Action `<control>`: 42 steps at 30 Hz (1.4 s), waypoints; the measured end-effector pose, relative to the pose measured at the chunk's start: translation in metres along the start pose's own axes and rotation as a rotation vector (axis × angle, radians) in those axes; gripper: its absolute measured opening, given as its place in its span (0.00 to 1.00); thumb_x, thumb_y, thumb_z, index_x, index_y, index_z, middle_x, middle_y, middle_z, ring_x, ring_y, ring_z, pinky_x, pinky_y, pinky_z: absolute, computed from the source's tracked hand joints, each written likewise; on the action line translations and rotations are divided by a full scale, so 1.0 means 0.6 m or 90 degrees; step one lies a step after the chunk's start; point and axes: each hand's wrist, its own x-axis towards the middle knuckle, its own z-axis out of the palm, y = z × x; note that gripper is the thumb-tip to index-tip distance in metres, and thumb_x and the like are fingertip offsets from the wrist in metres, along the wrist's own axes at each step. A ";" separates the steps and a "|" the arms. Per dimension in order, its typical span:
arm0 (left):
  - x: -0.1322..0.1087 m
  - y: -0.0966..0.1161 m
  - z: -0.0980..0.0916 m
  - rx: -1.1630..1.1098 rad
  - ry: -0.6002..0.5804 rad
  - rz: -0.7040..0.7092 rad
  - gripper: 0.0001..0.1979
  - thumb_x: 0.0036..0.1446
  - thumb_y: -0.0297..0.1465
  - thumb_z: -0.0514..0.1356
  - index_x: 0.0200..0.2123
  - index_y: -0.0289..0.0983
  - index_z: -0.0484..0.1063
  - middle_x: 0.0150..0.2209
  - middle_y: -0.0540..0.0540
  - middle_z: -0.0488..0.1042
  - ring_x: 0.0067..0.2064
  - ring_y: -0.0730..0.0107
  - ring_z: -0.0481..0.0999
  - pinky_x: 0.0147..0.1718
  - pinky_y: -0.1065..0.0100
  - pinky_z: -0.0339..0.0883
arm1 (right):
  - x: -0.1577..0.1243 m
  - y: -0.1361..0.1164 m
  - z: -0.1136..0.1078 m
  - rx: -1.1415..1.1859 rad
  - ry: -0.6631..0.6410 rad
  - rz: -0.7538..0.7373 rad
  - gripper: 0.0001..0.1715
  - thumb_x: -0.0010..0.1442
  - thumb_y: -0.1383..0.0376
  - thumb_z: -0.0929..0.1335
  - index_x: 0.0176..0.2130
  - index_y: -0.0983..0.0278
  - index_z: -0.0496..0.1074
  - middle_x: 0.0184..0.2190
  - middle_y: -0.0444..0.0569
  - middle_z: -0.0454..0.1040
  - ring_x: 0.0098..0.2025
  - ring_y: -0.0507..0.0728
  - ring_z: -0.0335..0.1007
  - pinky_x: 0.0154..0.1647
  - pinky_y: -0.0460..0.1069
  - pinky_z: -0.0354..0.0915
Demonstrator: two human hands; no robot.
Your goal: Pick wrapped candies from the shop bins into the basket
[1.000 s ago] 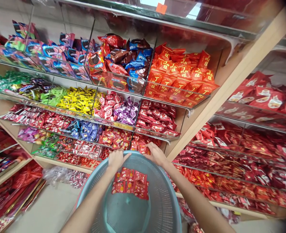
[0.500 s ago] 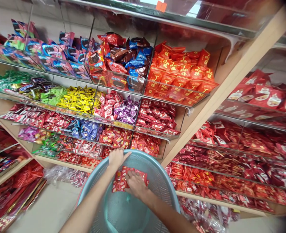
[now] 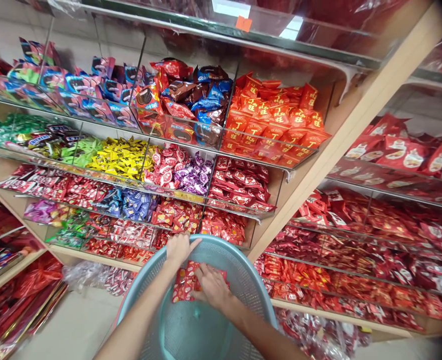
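A teal plastic basket (image 3: 260, 285) with perforated sides stands below the shelves. My left hand (image 3: 179, 248) grips its far rim, with the thumb pointing right along the edge. Inside the basket, red candy packets (image 3: 183, 286) with small pale and yellow spots lie together against the far wall. On top of them rests my right hand (image 3: 210, 285), fingers stretched out and slightly apart; it covers part of the packets. The bottom of the basket shows bare around them.
Tiered shelves carry wrapped sweets, among them yellow candies (image 3: 119, 157), purple candies (image 3: 197, 172) and orange-red snack packets (image 3: 277, 117). A slanting wooden upright (image 3: 311, 185) divides the shelving. Plastic bags (image 3: 85, 274) lie on the floor at left, beside red packages (image 3: 25, 305).
The view has tilted slightly, so the shelves sit a little lower. My left hand keeps the rim, and my right hand stays on the red packets with barely any shift.
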 end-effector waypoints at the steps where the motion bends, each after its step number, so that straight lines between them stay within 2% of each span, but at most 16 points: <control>1: 0.000 0.000 0.001 0.002 0.004 0.004 0.35 0.49 0.53 0.35 0.39 0.32 0.67 0.33 0.36 0.71 0.37 0.56 0.70 0.34 0.62 0.59 | 0.003 0.007 -0.014 0.009 0.022 0.003 0.21 0.51 0.51 0.61 0.39 0.63 0.63 0.39 0.50 0.64 0.40 0.58 0.62 0.40 0.52 0.59; 5: 0.001 -0.001 0.003 -0.001 0.000 -0.002 0.34 0.49 0.53 0.36 0.40 0.32 0.66 0.33 0.36 0.71 0.37 0.56 0.71 0.34 0.62 0.59 | 0.024 0.062 -0.075 0.037 0.133 0.056 0.15 0.59 0.58 0.53 0.39 0.62 0.61 0.37 0.49 0.63 0.38 0.54 0.62 0.38 0.48 0.58; 8: 0.001 -0.001 0.003 -0.005 0.003 -0.004 0.34 0.49 0.53 0.36 0.38 0.32 0.67 0.33 0.36 0.72 0.37 0.55 0.71 0.34 0.62 0.59 | 0.044 0.123 -0.103 0.016 0.155 0.119 0.13 0.59 0.64 0.53 0.40 0.61 0.60 0.38 0.49 0.62 0.38 0.53 0.61 0.37 0.46 0.58; 10: 0.001 0.000 0.001 -0.005 0.005 -0.003 0.34 0.49 0.54 0.36 0.37 0.32 0.67 0.32 0.36 0.71 0.37 0.55 0.71 0.34 0.62 0.59 | 0.054 0.164 -0.109 -0.007 0.136 0.139 0.15 0.57 0.69 0.54 0.43 0.61 0.59 0.40 0.49 0.61 0.41 0.53 0.60 0.39 0.46 0.57; 13: 0.001 0.001 -0.003 -0.005 -0.004 -0.010 0.34 0.49 0.54 0.36 0.37 0.33 0.67 0.33 0.37 0.72 0.37 0.56 0.71 0.34 0.63 0.60 | 0.065 0.212 -0.104 -0.032 0.080 0.116 0.24 0.52 0.75 0.57 0.48 0.62 0.57 0.46 0.50 0.59 0.44 0.53 0.58 0.44 0.47 0.54; 17: 0.001 0.001 -0.007 -0.007 -0.012 -0.006 0.34 0.49 0.53 0.37 0.37 0.33 0.67 0.34 0.37 0.72 0.37 0.56 0.71 0.35 0.62 0.60 | 0.077 0.240 -0.091 -0.053 0.020 0.067 0.29 0.48 0.77 0.58 0.51 0.64 0.56 0.49 0.51 0.57 0.47 0.54 0.56 0.49 0.48 0.50; 22: 0.001 0.001 -0.005 0.003 -0.003 -0.007 0.35 0.49 0.54 0.36 0.37 0.32 0.67 0.32 0.37 0.72 0.36 0.55 0.71 0.33 0.63 0.60 | 0.086 0.238 -0.090 -0.091 0.001 0.068 0.26 0.49 0.73 0.60 0.50 0.64 0.58 0.49 0.52 0.59 0.48 0.57 0.55 0.48 0.50 0.51; 26: 0.001 0.000 -0.002 -0.002 0.001 -0.004 0.34 0.49 0.53 0.36 0.36 0.33 0.67 0.32 0.36 0.72 0.36 0.56 0.71 0.34 0.62 0.60 | 0.086 0.234 -0.094 -0.112 0.000 0.074 0.21 0.50 0.70 0.61 0.45 0.63 0.62 0.47 0.53 0.60 0.48 0.58 0.55 0.46 0.51 0.52; 33: 0.003 -0.004 0.003 -0.001 0.020 0.014 0.36 0.49 0.54 0.34 0.36 0.33 0.67 0.31 0.38 0.72 0.35 0.56 0.71 0.32 0.63 0.60 | 0.066 0.224 -0.122 -0.099 0.059 0.112 0.20 0.49 0.65 0.64 0.44 0.64 0.61 0.43 0.52 0.62 0.45 0.58 0.55 0.44 0.51 0.51; 36: 0.003 -0.004 0.004 -0.005 0.008 0.006 0.36 0.48 0.54 0.34 0.37 0.33 0.67 0.32 0.37 0.71 0.35 0.57 0.71 0.32 0.63 0.60 | 0.048 0.196 -0.136 -0.029 0.123 0.106 0.21 0.50 0.62 0.63 0.44 0.64 0.60 0.41 0.51 0.64 0.45 0.57 0.56 0.44 0.50 0.51; 38: 0.003 -0.004 0.005 -0.005 0.006 0.007 0.35 0.49 0.54 0.34 0.37 0.33 0.67 0.32 0.38 0.71 0.35 0.57 0.71 0.33 0.63 0.60 | 0.034 0.165 -0.133 0.032 0.168 0.110 0.22 0.49 0.59 0.63 0.44 0.64 0.60 0.40 0.50 0.65 0.44 0.56 0.57 0.44 0.50 0.52; 42: 0.003 -0.004 0.006 -0.001 0.000 0.008 0.35 0.49 0.54 0.34 0.38 0.33 0.67 0.33 0.38 0.71 0.36 0.58 0.71 0.34 0.64 0.59 | 0.011 0.082 -0.086 0.117 0.180 0.196 0.18 0.48 0.57 0.64 0.38 0.64 0.62 0.36 0.49 0.67 0.40 0.56 0.61 0.40 0.49 0.55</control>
